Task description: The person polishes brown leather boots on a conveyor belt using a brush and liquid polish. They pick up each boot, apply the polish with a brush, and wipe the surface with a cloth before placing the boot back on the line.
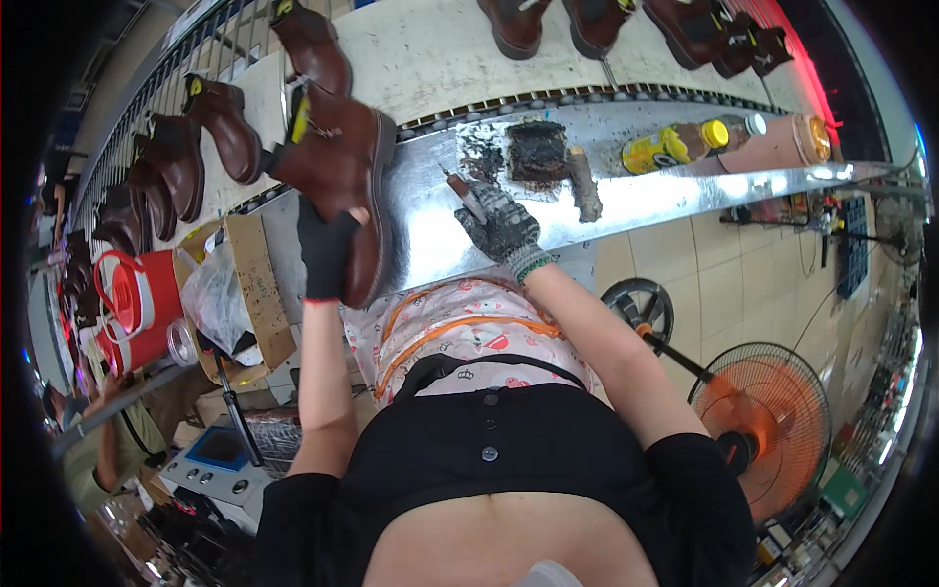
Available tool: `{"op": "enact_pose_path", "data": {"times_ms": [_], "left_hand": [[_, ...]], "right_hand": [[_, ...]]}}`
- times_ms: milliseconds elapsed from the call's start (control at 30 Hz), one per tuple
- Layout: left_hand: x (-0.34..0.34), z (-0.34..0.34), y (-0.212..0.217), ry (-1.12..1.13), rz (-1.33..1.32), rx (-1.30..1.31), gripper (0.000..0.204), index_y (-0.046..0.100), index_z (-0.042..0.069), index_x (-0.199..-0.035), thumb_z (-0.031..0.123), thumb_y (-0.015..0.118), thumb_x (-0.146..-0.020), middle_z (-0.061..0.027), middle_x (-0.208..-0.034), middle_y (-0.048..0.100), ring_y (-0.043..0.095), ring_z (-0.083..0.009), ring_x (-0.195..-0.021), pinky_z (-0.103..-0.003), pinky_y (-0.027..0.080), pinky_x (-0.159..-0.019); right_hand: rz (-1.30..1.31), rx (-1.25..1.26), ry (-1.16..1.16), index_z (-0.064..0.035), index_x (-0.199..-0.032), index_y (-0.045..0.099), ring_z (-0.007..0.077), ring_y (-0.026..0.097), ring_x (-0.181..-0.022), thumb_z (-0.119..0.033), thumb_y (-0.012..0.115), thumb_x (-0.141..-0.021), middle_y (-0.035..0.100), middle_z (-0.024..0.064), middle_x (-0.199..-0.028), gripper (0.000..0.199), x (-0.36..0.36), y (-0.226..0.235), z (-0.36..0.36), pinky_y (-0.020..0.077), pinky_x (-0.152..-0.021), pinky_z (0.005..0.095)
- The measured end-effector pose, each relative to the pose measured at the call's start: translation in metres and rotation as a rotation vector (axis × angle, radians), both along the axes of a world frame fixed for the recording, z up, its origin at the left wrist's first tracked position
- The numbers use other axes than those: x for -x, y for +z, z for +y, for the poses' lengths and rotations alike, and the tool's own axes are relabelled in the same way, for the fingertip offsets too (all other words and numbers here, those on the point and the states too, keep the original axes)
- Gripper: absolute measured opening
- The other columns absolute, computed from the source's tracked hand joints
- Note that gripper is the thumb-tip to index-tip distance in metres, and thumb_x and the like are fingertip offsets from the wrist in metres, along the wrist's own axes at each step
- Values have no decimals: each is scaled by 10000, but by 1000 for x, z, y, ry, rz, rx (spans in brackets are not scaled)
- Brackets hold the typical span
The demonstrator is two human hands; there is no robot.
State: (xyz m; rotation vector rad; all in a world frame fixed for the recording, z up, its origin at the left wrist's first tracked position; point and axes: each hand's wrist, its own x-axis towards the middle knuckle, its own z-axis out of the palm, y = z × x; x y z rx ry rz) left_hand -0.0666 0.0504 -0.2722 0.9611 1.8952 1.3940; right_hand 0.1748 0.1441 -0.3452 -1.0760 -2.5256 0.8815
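Note:
My left hand, in a black glove with the thumb tip bare, grips a brown leather ankle boot by its side. The boot is tilted with its sole edge to the right, over the left end of a shiny metal ledge. In a grey knitted glove stained dark, my right hand is closed around a slim brown tool with a thin pointed tip. Just beyond it lie a black-smeared sheet, a dark caked pad and a lumpy grey-brown piece.
Several brown boots stand along the pale conveyor behind the ledge. Bottles with yellow caps and a pinkish container lie at right. A cardboard box, red jug, orange fan and another person surround me.

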Motion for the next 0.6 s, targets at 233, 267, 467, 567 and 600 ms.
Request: {"op": "enact_pose_path", "data": {"times_ms": [233,267,467,567,600], "left_hand": [[-34,-42,-19,158,407,47,609,452,6,-1153,216,740,-660,-171,-1086,511,514,-313,-1001,-390,421,-842],[-46,-39,-14,262,275,-98,618,432,0,-1205,204,721,-698,-177,-1163,509,510,-305,-1068,-377,413,-898],[-83,-34,38,8,607,-500,575,453,-8,-1221,238,691,-759,-186,-1175,474,500,-297,-1032,-374,411,-895],[-113,-14,34,-129,88,-430,431,484,5,-1171,193,622,-809,-152,-1074,530,524,-223,-945,-324,423,-824],[-120,-9,27,-169,-189,-349,388,489,11,-1164,166,596,-825,-131,-1010,563,536,-187,-889,-304,426,-793]], "right_hand": [[-48,115,-189,-53,-1384,274,366,372,-1226,-342,644,-778,313,195,-1384,767,-12,46,-25,365,-996,405],[-48,236,-234,-53,-1390,270,367,325,-1269,-344,617,-799,290,204,-1409,745,-15,48,-28,325,-1034,406],[-53,88,-38,60,-1339,303,378,400,-1216,-332,636,-796,403,252,-1315,747,-24,109,-39,348,-1014,405],[285,255,72,53,-1324,337,344,489,-1147,-298,649,-798,467,241,-1256,705,-12,143,-59,406,-948,380],[340,271,129,18,-1337,342,306,517,-1124,-234,643,-807,502,202,-1236,660,-10,148,-67,414,-935,370]]}}
